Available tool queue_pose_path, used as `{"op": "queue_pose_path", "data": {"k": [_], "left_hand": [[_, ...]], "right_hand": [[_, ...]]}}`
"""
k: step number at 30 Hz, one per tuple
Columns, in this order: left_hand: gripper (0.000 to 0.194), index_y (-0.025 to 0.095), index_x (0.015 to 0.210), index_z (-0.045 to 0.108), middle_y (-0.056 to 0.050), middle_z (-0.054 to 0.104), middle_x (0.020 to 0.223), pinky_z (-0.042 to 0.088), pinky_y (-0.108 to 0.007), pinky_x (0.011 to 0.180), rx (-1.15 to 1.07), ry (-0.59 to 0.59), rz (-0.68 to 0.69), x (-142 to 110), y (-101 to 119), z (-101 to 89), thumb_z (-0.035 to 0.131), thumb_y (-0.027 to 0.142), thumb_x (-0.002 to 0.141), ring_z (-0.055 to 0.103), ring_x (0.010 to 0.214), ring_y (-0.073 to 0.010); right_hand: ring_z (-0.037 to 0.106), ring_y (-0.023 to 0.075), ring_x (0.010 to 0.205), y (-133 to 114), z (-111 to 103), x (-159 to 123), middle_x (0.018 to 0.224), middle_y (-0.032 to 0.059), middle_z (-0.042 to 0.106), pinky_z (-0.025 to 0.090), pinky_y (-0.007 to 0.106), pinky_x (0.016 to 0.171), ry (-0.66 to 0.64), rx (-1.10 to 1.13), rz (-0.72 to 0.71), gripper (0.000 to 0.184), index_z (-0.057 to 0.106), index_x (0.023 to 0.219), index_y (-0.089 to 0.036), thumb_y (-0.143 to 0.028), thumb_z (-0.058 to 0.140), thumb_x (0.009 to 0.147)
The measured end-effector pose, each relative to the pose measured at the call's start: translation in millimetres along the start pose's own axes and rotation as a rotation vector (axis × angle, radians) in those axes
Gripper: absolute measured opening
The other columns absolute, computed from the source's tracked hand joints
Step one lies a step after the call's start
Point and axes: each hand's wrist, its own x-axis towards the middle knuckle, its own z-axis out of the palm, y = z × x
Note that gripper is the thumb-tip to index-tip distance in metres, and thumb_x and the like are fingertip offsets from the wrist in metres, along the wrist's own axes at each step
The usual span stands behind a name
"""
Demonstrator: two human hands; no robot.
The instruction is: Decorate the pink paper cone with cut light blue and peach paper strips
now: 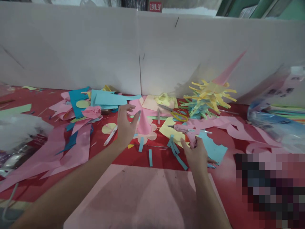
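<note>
My left hand [126, 125] is open beside a pink paper cone [144, 124], its thumb and fingers apart and curved. The cone stands upright on a pale pink, flower-shaped paper base [150, 136]. At the right, my right hand [196, 154] has its thumb and fingers around the handle of a pink hot glue gun [190, 132], whose nozzle points left over a scalloped yellow paper piece [172, 128]. Short blue paper strips [150, 157] lie in front of the cone, with more strips [175, 149] beside my right hand. A white stick-like tool [111, 135] lies left of my left hand.
A pink sheet [147, 197] covers the near red table. Yellow-handled scissors [178, 115] lie behind the glue gun. A fringed yellow-green paper piece with a pink cone [209, 95] stands back right. Paper scraps [107, 98], plastic bags [21, 130] and a white board [95, 47] surround the area.
</note>
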Motion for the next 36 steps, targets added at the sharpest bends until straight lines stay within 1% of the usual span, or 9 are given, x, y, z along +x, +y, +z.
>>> {"op": "queue_pose_path", "data": {"k": [1, 4, 7, 9, 11, 14, 22, 27, 36], "left_hand": [[0.013, 0.021, 0.093, 0.05, -0.002, 0.051, 0.092, 0.043, -0.027, 0.076, 0.008, -0.022, 0.004, -6.7, -0.5, -4.3, 0.051, 0.029, 0.082, 0.051, 0.085, -0.0136], [0.01, 0.021, 0.089, 0.053, 0.001, 0.051, 0.081, 0.043, -0.026, 0.069, 0.002, -0.231, -0.053, -34.3, -10.4, -17.8, 0.054, 0.027, 0.08, 0.051, 0.072, -0.0124], [0.01, 0.022, 0.086, 0.056, 0.0, 0.053, 0.082, 0.044, -0.027, 0.068, -0.019, -0.45, -0.135, -59.4, -27.3, -25.6, 0.054, 0.029, 0.08, 0.052, 0.073, -0.0135], [0.012, 0.022, 0.087, 0.057, -0.001, 0.054, 0.084, 0.044, -0.028, 0.068, -0.033, -0.554, -0.186, -68.4, -37.2, -26.6, 0.054, 0.03, 0.079, 0.053, 0.075, -0.0143], [0.013, 0.022, 0.087, 0.058, 0.0, 0.055, 0.082, 0.044, -0.028, 0.067, -0.038, -0.608, -0.237, -71.2, -43.6, -25.2, 0.056, 0.03, 0.077, 0.053, 0.074, -0.0145], [0.015, 0.023, 0.088, 0.058, 0.001, 0.055, 0.079, 0.044, -0.028, 0.067, -0.048, -0.615, -0.289, -69.2, -47.4, -21.4, 0.058, 0.031, 0.075, 0.053, 0.071, -0.0142], [0.012, 0.021, 0.086, 0.058, 0.001, 0.059, 0.081, 0.042, -0.026, 0.065, -0.091, -0.598, -0.306, -68.3, -46.9, -16.9, 0.059, 0.026, 0.075, 0.054, 0.072, -0.0135], [0.008, 0.022, 0.083, 0.059, 0.002, 0.058, 0.08, 0.041, -0.025, 0.065, -0.044, -0.576, -0.266, -69.9, -43.8, -16.5, 0.059, 0.025, 0.075, 0.052, 0.069, -0.0125], [0.012, 0.023, 0.085, 0.063, 0.001, 0.057, 0.08, 0.042, -0.025, 0.063, -0.044, -0.648, -0.215, -65.8, -46.8, -10.0, 0.057, 0.03, 0.077, 0.052, 0.068, -0.0129]], "right_hand": [[0.057, 0.0219, 0.076, -1.5, 1.4, -1.8, 0.092, 0.01, 0.061, 0.04, 0.029, 0.061, -0.005, -0.007, -0.013, 0.06, 0.049, 0.112, -0.013, -0.056, 0.051, 0.071], [0.058, 0.0223, 0.084, -10.4, 10.2, -12.0, 0.101, 0.0105, 0.06, 0.04, 0.028, 0.061, -0.055, -0.072, -0.113, 0.052, 0.049, 0.111, -0.015, -0.051, 0.049, 0.074], [0.058, 0.0198, 0.088, -21.2, 22.6, -24.8, 0.11, 0.0077, 0.057, 0.037, 0.025, 0.057, -0.108, -0.167, -0.258, 0.04, 0.047, 0.11, -0.018, -0.043, 0.047, 0.079], [0.059, 0.0176, 0.084, -26.3, 29.7, -31.0, 0.11, 0.0062, 0.057, 0.036, 0.024, 0.054, -0.122, -0.214, -0.324, 0.036, 0.046, 0.111, -0.02, -0.039, 0.046, 0.081], [0.06, 0.0165, 0.081, -29.0, 34.4, -34.3, 0.109, 0.006, 0.056, 0.034, 0.024, 0.052, -0.13, -0.255, -0.365, 0.035, 0.046, 0.112, -0.02, -0.038, 0.045, 0.082], [0.06, 0.0166, 0.081, -29.7, 37.4, -35.4, 0.108, 0.0062, 0.056, 0.033, 0.024, 0.05, -0.144, -0.308, -0.392, 0.035, 0.045, 0.113, -0.019, -0.037, 0.044, 0.083], [0.059, 0.0158, 0.083, -28.0, 39.1, -36.3, 0.109, 0.0053, 0.055, 0.036, 0.024, 0.05, -0.204, -0.334, -0.398, 0.031, 0.045, 0.113, -0.02, -0.029, 0.044, 0.083], [0.059, 0.0165, 0.083, -30.2, 38.9, -37.3, 0.108, 0.0063, 0.055, 0.036, 0.024, 0.049, -0.219, -0.326, -0.396, 0.03, 0.045, 0.113, -0.02, -0.029, 0.042, 0.085], [0.059, 0.0196, 0.085, -24.8, 35.6, -32.4, 0.111, 0.0071, 0.055, 0.036, 0.026, 0.052, -0.149, -0.284, -0.296, 0.04, 0.046, 0.112, -0.02, -0.042, 0.049, 0.079]]}}
